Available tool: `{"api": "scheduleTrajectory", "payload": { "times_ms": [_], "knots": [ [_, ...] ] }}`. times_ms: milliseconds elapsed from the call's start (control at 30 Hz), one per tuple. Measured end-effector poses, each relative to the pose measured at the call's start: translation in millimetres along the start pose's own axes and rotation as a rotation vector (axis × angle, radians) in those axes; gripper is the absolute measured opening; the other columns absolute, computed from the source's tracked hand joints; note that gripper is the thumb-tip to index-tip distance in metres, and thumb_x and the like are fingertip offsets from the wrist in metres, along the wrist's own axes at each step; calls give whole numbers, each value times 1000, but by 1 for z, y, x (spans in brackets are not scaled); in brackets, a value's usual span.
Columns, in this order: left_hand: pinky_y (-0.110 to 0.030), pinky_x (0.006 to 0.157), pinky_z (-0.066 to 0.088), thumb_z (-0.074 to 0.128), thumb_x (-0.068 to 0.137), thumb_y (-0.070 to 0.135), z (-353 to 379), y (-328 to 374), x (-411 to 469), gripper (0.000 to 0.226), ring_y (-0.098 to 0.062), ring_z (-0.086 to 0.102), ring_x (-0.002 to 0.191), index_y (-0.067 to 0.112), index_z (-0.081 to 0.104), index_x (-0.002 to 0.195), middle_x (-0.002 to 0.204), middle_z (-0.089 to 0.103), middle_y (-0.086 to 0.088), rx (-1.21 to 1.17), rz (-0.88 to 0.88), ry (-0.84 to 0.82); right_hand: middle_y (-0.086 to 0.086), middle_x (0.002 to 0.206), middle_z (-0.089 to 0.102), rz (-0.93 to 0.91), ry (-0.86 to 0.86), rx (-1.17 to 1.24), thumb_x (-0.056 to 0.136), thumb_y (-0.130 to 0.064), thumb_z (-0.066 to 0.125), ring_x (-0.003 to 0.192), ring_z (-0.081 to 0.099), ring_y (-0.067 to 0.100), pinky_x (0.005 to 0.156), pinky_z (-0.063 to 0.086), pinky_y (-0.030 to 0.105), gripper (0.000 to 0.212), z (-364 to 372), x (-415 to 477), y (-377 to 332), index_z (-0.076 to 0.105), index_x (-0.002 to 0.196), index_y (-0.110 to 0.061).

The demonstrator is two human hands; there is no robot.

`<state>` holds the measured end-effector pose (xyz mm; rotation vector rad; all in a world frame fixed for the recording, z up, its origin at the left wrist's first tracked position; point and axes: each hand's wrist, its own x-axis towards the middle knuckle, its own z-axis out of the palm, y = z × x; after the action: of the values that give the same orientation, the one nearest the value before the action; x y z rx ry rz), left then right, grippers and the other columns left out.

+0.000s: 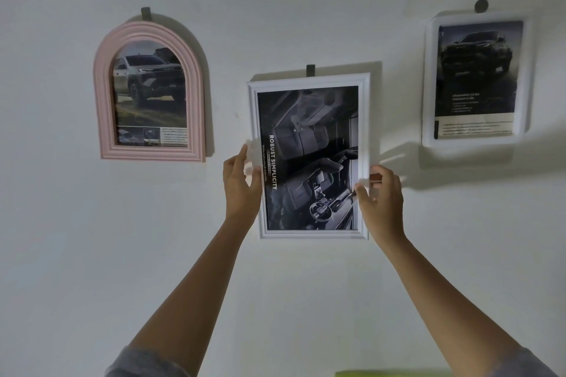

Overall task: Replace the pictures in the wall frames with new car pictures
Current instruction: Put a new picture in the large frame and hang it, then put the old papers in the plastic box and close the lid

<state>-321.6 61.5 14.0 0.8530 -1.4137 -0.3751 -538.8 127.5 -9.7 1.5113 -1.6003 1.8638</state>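
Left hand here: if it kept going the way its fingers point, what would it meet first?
Probably only the white frame, whose left rail the left hand holds, fingers pointing up along it. Above that, bare wall; the pink frame hangs well aside. Depth is unclear.

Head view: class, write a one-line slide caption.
Left hand and right hand grip the middle white frame, between a pink arched frame and a rounded white frame.

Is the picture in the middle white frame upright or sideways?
Sideways. The picture in the white frame has its ROBUST SIMPLICITY title running down the left edge.
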Motion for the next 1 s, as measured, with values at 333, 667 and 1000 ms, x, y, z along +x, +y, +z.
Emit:
{"api": "scheduleTrajectory", "payload": {
  "times_ms": [333,667,1000],
  "knots": [
    [-23,100,29,50,94,20,0,-8,-108,39,-15,32,125,20,45,133,134,37,-3,108,108,-73,11,119,49,150,-77,-133,88,-11,57,111,50,19,86,41,27,40,-58,-74,22,45,126,-8],
    [-37,108,26,37,97,39,55,-100,-339,59,-26,24,137,11,19,146,148,28,-12,608,-209,-853,12,139,39,587,-680,-744,94,-28,46,130,34,29,100,36,41,50,-170,-257,165,34,138,-9],
    [-43,112,22,40,95,43,88,-133,-434,72,-33,6,143,3,11,147,154,6,-21,762,-452,-918,13,147,30,692,-884,-756,95,-39,42,135,28,28,103,35,42,61,-206,-323,241,26,140,-2]
  ]
}}
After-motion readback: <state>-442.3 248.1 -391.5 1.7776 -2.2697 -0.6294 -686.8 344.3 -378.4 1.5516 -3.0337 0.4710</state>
